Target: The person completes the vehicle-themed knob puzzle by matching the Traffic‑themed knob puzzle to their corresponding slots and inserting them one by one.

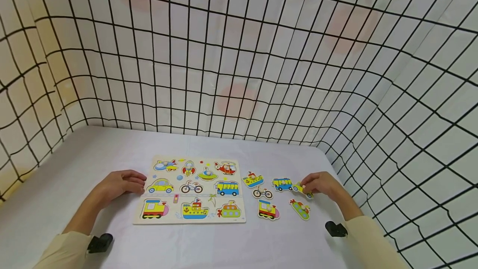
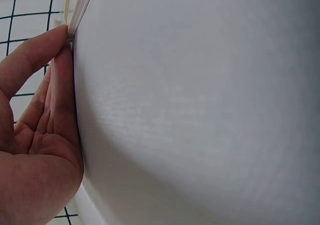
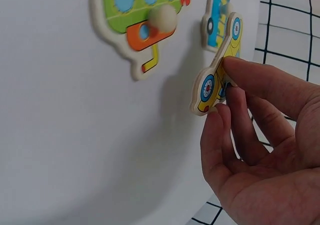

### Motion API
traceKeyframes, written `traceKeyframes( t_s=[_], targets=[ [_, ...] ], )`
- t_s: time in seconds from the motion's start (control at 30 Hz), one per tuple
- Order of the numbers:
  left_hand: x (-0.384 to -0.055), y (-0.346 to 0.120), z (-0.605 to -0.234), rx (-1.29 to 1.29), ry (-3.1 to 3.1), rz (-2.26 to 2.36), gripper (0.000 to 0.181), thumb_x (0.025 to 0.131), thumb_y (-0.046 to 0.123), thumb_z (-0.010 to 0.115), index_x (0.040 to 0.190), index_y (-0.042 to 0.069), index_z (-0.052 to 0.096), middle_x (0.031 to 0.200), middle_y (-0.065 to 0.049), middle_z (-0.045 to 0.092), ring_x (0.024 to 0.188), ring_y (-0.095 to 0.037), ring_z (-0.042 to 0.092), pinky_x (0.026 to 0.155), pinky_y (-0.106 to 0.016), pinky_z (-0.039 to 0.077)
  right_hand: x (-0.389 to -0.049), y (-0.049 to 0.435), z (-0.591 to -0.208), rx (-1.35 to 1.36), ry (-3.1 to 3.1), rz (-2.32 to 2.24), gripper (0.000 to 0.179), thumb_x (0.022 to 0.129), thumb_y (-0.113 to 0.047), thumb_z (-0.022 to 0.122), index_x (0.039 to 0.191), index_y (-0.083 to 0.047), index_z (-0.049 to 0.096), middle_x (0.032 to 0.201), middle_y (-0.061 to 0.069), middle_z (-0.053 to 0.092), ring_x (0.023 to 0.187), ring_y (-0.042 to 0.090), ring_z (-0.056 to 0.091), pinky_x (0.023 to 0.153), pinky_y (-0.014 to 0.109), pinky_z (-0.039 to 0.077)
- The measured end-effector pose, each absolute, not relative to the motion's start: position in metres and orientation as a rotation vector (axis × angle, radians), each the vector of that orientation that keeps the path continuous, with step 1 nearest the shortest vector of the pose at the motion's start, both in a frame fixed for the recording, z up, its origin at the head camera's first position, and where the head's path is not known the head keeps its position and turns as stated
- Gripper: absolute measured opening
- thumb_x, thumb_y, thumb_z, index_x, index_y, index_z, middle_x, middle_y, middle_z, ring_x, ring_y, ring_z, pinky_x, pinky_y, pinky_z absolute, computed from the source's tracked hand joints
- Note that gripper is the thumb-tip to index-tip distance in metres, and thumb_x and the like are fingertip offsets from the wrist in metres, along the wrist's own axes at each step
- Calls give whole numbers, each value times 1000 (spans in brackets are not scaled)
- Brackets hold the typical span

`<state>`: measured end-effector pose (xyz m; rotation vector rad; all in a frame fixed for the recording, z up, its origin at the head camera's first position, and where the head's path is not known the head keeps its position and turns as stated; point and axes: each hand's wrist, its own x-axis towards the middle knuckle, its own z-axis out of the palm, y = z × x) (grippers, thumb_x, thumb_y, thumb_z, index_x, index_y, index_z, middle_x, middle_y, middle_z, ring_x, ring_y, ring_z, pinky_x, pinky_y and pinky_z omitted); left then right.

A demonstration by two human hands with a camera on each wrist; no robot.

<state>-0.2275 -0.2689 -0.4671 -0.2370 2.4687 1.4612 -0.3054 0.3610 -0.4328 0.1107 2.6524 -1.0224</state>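
My right hand (image 1: 322, 183) pinches a yellow car puzzle piece (image 3: 220, 70) between thumb and fingers. The right wrist view shows this piece tilted and held off the white table. On the left, my left hand (image 1: 121, 186) rests with extended fingers at the left edge of a wooden puzzle board (image 1: 171, 221) printed with vehicles. In the left wrist view, the left thumb and fingertips meet at the board's edge. Near the right hand lie a blue bus piece (image 1: 282, 184) and a green submarine piece (image 1: 300, 209) with a round knob.
Between board and right hand lie a ship piece (image 1: 253, 179), a bicycle piece (image 1: 263, 193) and a train piece (image 1: 268, 210). A black wire grid (image 1: 239, 61) surrounds the white table (image 1: 186, 244) at the back and sides.
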Motion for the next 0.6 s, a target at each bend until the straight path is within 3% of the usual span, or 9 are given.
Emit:
traceKeyframes(
  t_s=[0.6],
  targets=[
    [-229, -268, -468, -266, 2457, 1470, 54, 81, 16, 80, 128, -2, 62, 105, -7, 77, 99, -21, 65, 92, -44, 48, -322, 302, -421, 15, 2681, -991, 20, 82, -13, 80, 100, -6, 76, 104, 7, 74, 87, 18, 66, 86, 37, 58]
  ],
)
